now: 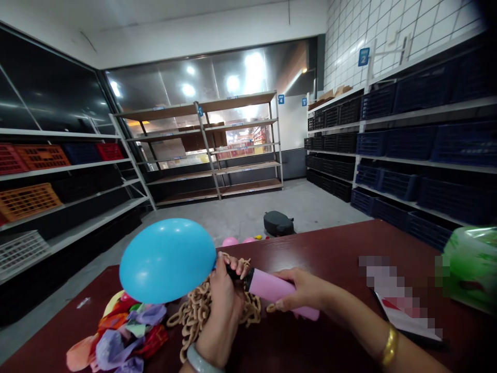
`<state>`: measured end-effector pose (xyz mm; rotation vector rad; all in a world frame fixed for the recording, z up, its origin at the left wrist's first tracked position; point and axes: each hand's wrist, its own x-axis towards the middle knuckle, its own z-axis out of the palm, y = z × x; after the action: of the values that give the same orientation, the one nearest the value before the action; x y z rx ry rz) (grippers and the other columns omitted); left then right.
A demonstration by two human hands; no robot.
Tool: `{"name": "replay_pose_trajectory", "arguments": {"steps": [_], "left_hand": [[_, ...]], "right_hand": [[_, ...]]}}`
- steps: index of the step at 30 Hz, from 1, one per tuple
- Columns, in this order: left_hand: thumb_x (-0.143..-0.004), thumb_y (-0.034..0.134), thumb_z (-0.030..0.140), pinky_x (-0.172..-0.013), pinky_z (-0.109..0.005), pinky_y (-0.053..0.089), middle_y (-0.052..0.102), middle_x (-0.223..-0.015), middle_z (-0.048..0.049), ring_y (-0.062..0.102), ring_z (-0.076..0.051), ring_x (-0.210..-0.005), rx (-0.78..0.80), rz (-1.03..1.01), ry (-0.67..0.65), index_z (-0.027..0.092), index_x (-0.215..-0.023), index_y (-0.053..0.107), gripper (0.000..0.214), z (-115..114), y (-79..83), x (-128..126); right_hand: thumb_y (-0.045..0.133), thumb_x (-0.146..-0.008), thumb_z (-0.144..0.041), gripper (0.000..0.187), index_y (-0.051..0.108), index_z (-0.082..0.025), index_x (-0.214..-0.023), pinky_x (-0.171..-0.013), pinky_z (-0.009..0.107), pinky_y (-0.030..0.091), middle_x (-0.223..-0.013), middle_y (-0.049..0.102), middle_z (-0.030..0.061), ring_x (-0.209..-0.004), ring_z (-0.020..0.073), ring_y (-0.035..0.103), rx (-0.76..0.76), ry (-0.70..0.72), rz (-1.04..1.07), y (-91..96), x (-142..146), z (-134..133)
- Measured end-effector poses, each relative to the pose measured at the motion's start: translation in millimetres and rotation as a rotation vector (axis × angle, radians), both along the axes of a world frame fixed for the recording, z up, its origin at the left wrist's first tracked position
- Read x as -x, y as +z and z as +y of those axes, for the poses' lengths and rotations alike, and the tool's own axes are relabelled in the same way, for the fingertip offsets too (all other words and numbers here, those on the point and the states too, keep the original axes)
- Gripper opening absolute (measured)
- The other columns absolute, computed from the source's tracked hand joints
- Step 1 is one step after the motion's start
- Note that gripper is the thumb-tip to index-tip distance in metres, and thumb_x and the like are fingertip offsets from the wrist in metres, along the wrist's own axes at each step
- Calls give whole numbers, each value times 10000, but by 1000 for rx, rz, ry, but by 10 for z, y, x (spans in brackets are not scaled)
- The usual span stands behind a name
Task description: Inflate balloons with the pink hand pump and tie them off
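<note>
A blue balloon, blown up large, sits on the nozzle end of a pink hand pump. My left hand is closed where the balloon's neck meets the pump's black front part, and its fingers hide the neck. Around the pump's pink barrel my right hand is wrapped. Beneath my left hand lies a heap of tan rubber-looking loops. Limp balloons in several colours are piled to the left, below the blue balloon.
On the dark red table, a blurred-out flat item and a green plastic package lie at the right. Pink balloons and a dark grey bag-like object are beyond the far edge. Shelves with crates line the room.
</note>
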<state>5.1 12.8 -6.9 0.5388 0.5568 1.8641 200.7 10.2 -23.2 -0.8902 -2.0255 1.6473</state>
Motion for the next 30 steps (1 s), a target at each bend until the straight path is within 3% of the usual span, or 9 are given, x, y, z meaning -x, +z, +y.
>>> {"name": "replay_pose_trajectory", "arguments": {"steps": [12,20,25,30], "left_hand": [[-829,605,317,-370,-204,253,384,-511,60,361,-74,-395,17,5,10,187,-657,422,284,5,20,45],[-837,563,258,-368,-200,262,372,-496,64,356,-72,-383,2,-43,66,188,-656,410,248,79,174,485],[-872,472,189,-360,-188,252,351,-475,71,332,-61,-364,4,-124,118,185,-641,387,246,101,297,796],[-863,484,195,-361,-189,258,356,-465,75,343,-63,-360,-8,-134,124,189,-639,372,250,93,359,861]], "right_hand": [[791,-652,-411,613,613,-239,-1213,-499,192,464,-856,647,1,-602,103,556,2,-15,12,32,8,-30],[753,-664,-365,693,547,-228,-1311,-521,198,483,-922,670,36,-665,128,592,96,50,-9,46,-140,38],[751,-669,-334,656,574,-245,-1295,-564,186,481,-1001,674,37,-746,142,609,-15,83,-98,171,-337,106],[751,-681,-348,685,548,-245,-1326,-573,188,468,-980,680,26,-739,143,611,-83,93,-156,257,-484,139]]}}
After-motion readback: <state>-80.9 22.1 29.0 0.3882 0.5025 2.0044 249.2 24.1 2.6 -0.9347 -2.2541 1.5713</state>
